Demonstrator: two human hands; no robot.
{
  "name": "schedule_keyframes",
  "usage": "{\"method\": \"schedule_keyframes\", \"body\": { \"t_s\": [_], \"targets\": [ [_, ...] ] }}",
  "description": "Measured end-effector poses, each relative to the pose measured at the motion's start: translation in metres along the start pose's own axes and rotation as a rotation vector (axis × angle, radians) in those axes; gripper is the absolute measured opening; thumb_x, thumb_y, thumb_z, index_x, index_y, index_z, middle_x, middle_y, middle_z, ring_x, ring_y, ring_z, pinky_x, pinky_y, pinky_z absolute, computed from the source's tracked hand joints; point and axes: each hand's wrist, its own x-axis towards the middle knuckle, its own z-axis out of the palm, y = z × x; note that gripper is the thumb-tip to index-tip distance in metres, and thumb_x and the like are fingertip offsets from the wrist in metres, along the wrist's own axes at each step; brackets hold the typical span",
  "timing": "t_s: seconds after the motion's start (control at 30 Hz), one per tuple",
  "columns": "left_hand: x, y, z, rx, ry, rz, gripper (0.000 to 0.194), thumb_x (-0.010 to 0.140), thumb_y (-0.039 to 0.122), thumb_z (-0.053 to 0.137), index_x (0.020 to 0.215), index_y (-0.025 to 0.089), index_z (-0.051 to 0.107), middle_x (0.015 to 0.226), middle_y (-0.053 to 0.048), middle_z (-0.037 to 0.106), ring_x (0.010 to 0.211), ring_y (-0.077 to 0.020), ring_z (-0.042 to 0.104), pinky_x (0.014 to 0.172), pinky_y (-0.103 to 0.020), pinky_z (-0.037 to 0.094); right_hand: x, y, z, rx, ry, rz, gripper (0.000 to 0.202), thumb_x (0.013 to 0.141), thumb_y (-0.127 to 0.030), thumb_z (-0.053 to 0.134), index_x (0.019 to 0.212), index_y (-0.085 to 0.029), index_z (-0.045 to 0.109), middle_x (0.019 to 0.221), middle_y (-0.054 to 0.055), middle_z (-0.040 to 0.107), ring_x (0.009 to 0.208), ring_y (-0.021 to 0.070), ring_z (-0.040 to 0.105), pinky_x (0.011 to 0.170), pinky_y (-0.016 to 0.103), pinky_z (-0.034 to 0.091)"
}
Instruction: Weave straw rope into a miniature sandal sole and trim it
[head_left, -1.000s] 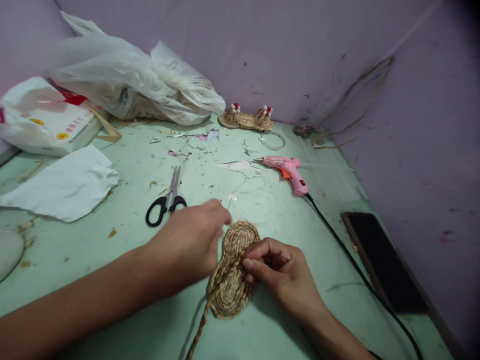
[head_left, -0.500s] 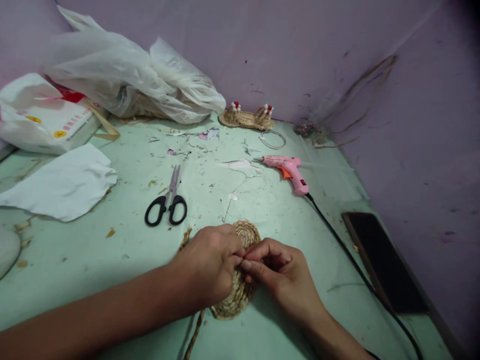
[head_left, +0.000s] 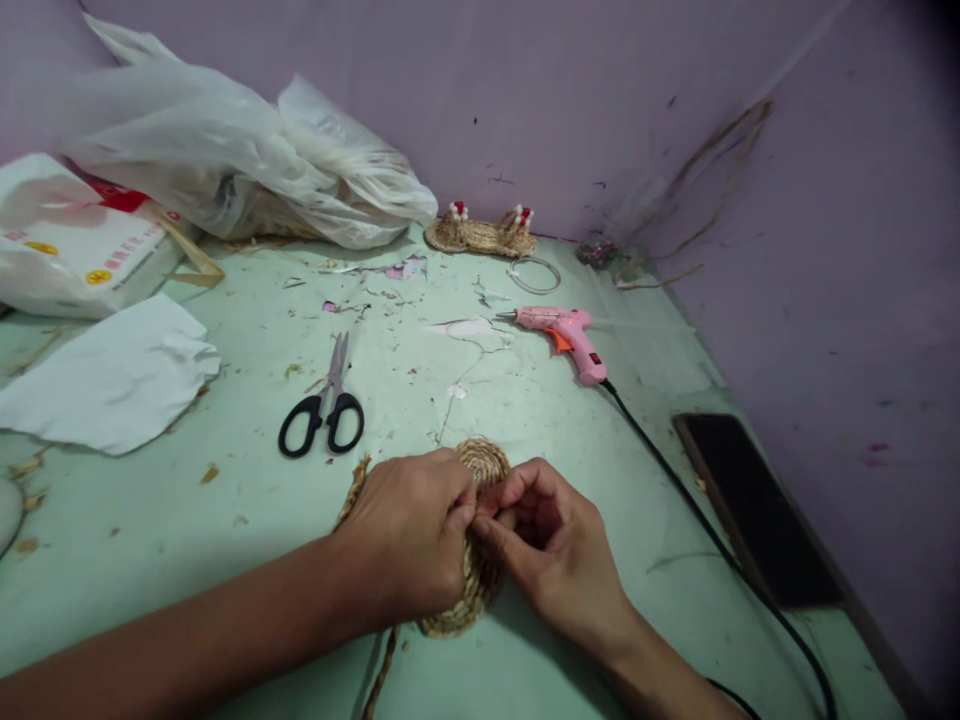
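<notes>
A coiled sole-shaped piece of braided straw [head_left: 482,460] lies on the table in front of me, its middle hidden by my hands. My left hand [head_left: 412,530] is closed over it from the left, fingertips pinched together. From the right, my right hand [head_left: 551,535] also pinches, thumb and forefinger meeting the left fingertips. Whatever is between the fingers is too small or hidden to see. A braided straw cord [head_left: 384,672] passes beneath my left hand, with its other end [head_left: 354,488] showing above the wrist.
Black-handled scissors [head_left: 324,412] lie beyond my left hand. A pink glue gun [head_left: 564,335] rests farther right, its cord running past a phone [head_left: 757,510]. At the back are a small straw slipper [head_left: 480,237], a wire ring [head_left: 535,275] and plastic bags [head_left: 247,150]. White paper [head_left: 112,375] lies left.
The view has shifted slightly, so the table things appear a little farther left. My right fingers have curled a bit more; both hands stay pinched together over the straw piece.
</notes>
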Motion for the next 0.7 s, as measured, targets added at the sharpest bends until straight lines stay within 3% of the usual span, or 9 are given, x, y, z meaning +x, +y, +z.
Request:
{"method": "schedule_keyframes", "body": {
  "t_s": [0.1,0.2,0.3,0.47,0.7],
  "targets": [
    [0.0,0.002,0.0,0.059,-0.006,-0.016,0.01,0.07,0.019,0.042,0.062,0.018,0.048,0.063,-0.002,0.053,0.053,-0.0131,0.046,0.05,-0.027,0.034,-0.003,0.003,-0.002,-0.236,0.032,-0.236,0.009,0.073,-0.012,0.057,0.072,-0.019,0.052,0.064,0.0,0.059,0.052,0.0106,0.052,0.048,0.022,0.043],
    [0.001,0.004,0.0,0.121,-0.005,-0.023,0.011,0.071,0.02,0.042,0.062,0.017,0.047,0.062,-0.002,0.053,0.053,-0.0135,0.048,0.051,-0.027,0.035,-0.005,0.006,-0.005,-0.438,0.031,-0.492,0.016,0.076,-0.006,0.052,0.085,-0.017,0.06,0.077,0.006,0.064,0.067,0.0145,0.06,0.06,0.026,0.048],
    [0.002,0.006,0.001,0.158,0.005,-0.026,0.014,0.073,0.02,0.04,0.062,0.017,0.048,0.063,-0.003,0.054,0.054,-0.0141,0.049,0.051,-0.027,0.035,-0.006,0.007,-0.006,-0.588,0.04,-0.595,0.02,0.077,-0.005,0.049,0.09,-0.014,0.062,0.08,0.01,0.066,0.07,0.0169,0.061,0.059,0.026,0.048],
    [0.0,0.005,0.005,0.167,0.034,0.004,0.018,0.074,0.02,0.039,0.061,0.017,0.05,0.064,-0.003,0.056,0.054,-0.0147,0.051,0.051,-0.028,0.036,-0.005,0.003,-0.005,-0.696,0.045,-0.484,0.015,0.079,-0.011,0.046,0.079,-0.013,0.062,0.066,0.007,0.06,0.058,0.0154,0.055,0.051,0.026,0.042],
    [-0.007,-0.005,0.019,0.248,0.242,0.22,0.023,0.079,0.019,0.038,0.067,0.019,0.057,0.064,-0.002,0.056,0.05,-0.0138,0.05,0.047,-0.026,0.034,-0.002,-0.003,-0.007,-0.647,0.013,-0.259,0.016,0.079,-0.019,0.044,0.068,-0.017,0.055,0.062,0.002,0.057,0.054,0.0131,0.05,0.05,0.024,0.036]
  ]
}}
